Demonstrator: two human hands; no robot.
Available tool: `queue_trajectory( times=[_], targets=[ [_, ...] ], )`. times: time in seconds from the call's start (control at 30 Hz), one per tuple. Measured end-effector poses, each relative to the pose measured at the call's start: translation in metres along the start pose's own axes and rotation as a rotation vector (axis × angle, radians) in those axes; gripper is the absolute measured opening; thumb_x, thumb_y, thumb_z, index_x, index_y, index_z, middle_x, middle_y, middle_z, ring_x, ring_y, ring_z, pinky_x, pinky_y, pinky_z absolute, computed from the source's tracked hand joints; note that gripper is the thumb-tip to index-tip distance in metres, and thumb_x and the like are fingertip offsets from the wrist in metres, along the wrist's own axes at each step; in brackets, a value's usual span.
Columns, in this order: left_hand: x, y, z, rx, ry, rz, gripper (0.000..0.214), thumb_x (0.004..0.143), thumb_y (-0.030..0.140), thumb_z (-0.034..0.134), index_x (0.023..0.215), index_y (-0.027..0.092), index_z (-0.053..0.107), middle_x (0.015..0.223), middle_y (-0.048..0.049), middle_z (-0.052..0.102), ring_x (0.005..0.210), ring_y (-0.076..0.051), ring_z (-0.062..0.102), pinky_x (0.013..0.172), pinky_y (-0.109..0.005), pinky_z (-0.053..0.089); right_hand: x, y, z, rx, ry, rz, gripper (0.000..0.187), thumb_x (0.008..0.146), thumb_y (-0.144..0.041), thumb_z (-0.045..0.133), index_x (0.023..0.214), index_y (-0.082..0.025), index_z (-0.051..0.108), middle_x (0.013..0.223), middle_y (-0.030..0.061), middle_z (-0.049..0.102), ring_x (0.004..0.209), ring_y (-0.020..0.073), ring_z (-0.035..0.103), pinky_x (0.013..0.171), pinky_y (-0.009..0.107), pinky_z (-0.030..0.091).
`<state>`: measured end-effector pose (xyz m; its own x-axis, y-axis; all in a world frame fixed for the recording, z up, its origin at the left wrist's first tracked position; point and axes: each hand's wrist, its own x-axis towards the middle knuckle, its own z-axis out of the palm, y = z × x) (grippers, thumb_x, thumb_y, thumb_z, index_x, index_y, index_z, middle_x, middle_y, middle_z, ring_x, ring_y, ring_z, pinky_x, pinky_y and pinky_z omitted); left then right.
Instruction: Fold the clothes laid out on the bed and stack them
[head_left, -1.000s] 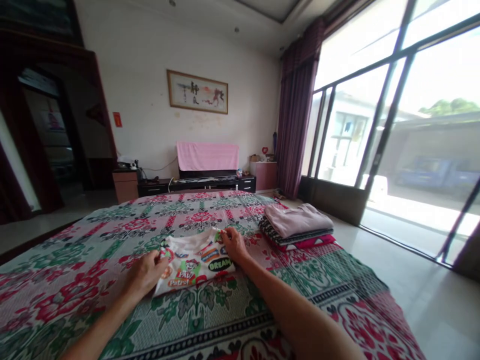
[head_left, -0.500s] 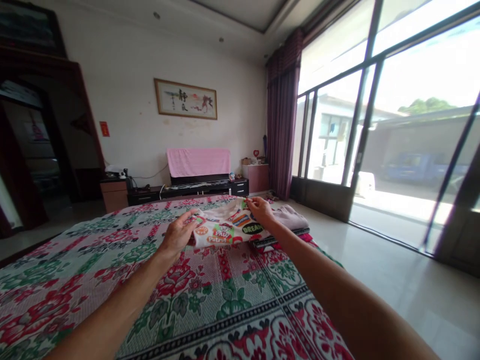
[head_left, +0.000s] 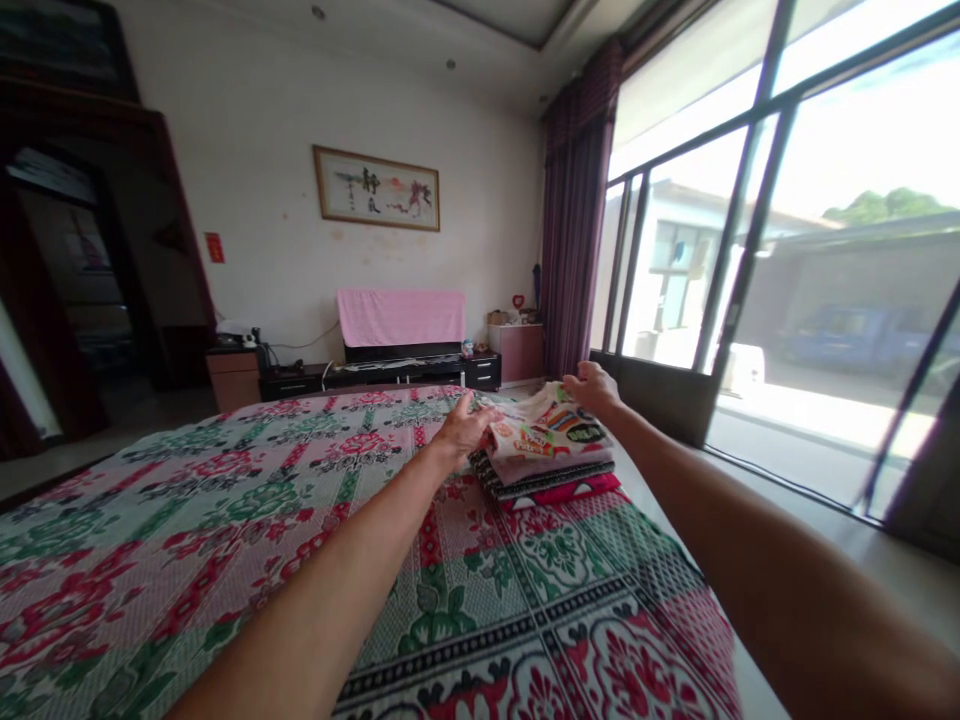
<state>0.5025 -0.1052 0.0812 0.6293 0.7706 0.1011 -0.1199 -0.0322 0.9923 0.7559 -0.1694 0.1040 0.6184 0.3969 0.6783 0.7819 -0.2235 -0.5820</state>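
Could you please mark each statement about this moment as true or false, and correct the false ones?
1. The printed shirt lies on top of the pile of folded clothes. True.
2. The pile stands in the middle of the bed. False: it is at the far end, near the bed's right edge.
3. The left hand is at the shirt's left edge and the right hand at its far right side. True.
4. A blue cloth hangs above the low cabinet. False: it is a pink cloth.
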Motion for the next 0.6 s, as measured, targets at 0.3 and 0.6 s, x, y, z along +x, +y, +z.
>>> queue_trajectory(
  times=[0.3, 0.6],
  targets=[
    [-0.048, -0.079, -0.084, 0.613, 0.129, 0.104, 0.033, 0.075, 0.025, 0.054, 0.104, 0.017, 0.068, 0.106, -0.0078, 0.071, 0.100, -0.020, 0.064, 0.087, -0.028, 0.048, -0.140, -0.062, 0.046, 0.242, -0.055, -0.460, 0.026, 0.080, -0.013, 0.043, 0.091, -0.019, 0.065, 0.090, 0.0061, 0.068, 0.085, 0.0185, 0.060, 0.082, 0.030, 0.045],
    [-0.119, -0.137, -0.237, 1.180, 0.233, 0.376, 0.031, 0.079, 0.031, 0.041, 0.086, 0.022, 0.070, 0.104, -0.0055, 0.070, 0.098, -0.021, 0.064, 0.090, -0.030, 0.048, -0.207, -0.073, 0.066, 0.274, -0.233, -0.315, 0.023, 0.086, -0.020, 0.041, 0.088, -0.021, 0.065, 0.083, 0.0048, 0.067, 0.081, 0.0168, 0.060, 0.078, 0.025, 0.044]
  ],
)
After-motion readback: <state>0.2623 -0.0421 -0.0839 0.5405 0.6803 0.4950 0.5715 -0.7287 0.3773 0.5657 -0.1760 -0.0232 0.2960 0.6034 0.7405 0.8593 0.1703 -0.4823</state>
